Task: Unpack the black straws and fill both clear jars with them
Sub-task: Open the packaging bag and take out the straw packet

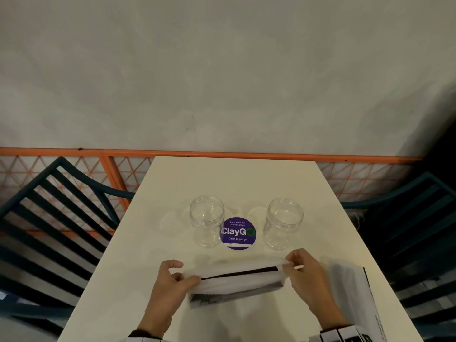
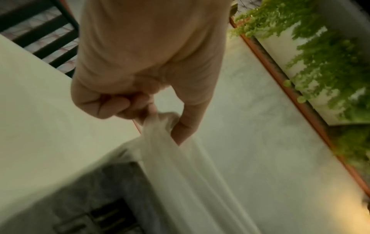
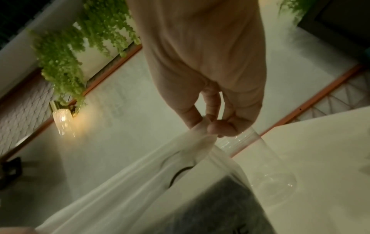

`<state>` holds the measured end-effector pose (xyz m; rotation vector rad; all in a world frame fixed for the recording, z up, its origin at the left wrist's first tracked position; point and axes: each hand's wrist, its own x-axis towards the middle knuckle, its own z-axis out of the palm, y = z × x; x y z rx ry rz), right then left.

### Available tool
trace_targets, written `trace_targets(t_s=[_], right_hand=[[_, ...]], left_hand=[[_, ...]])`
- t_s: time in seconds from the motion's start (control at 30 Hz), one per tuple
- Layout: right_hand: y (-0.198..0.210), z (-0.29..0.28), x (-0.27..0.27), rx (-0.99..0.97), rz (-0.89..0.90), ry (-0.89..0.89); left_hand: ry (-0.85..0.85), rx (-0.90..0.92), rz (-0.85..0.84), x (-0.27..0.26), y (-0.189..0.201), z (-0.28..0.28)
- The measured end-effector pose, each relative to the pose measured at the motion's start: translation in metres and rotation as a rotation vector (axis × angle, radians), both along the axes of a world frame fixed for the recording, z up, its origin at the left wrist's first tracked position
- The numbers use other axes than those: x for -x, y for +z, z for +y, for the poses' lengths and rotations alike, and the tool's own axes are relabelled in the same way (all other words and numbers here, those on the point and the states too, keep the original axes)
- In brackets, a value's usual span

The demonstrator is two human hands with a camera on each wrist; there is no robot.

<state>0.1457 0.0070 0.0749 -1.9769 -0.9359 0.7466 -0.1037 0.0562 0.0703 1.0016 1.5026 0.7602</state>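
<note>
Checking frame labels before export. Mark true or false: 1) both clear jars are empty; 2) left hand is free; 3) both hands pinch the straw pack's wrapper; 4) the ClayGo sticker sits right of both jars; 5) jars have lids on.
1) Both clear jars, left jar and right jar, are empty. True.
2) The left hand is free. False: it pinches the wrapper at its left end.
3) Both hands pinch the wrapper. True: the right hand pinches its right end.
4) The ClayGo sticker sits right of both jars. False: it lies between them.
5) The jars have lids on. False: both mouths are open.
</note>
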Motion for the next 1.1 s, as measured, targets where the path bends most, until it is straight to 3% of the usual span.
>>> trace_targets(t_s=[0.13,0.23,0.4,0.5,0.6,0.73,0.87,0.97,1.1], right_hand=[[-0.002,-0.004,-0.003,0.034,0.113,-0.026],[0.0,-0.005,-0.005,0.045,0.206,0.026],[-0.003,-0.002,0.0,0.115,0.384,0.068],[-0.009,0.001,-0.007,0.158,0.708,0.037],[-0.017,0.001,-0.018,0.179,1.084,-0.04],[-0.017,-0.005,-0.024,0.159,1.319,-0.041],[-0.024,-0.003,-0.028,0.178,1.262,-0.102],[-0.025,-0.005,-0.026,0.197,1.165,-0.015],[-0.02,-0.002,-0.017,0.253,0.613,0.062]], left_hand=[[0.091,-0.143,0.323,0.006,-0.011,-0.002],[0.019,-0.162,0.342,0.01,-0.01,-0.002],[-0.07,-0.109,0.16,0.011,-0.015,0.003],[-0.033,0.057,-0.064,0.012,-0.013,0.003],[0.121,0.244,-0.334,0.011,-0.014,0.002],[0.155,0.337,-0.516,0.013,-0.009,0.004],[0.143,0.372,-0.547,0.008,-0.006,0.002],[0.078,0.338,-0.488,0.004,-0.007,-0.001],[-0.092,0.203,-0.15,0.001,-0.013,-0.003]])
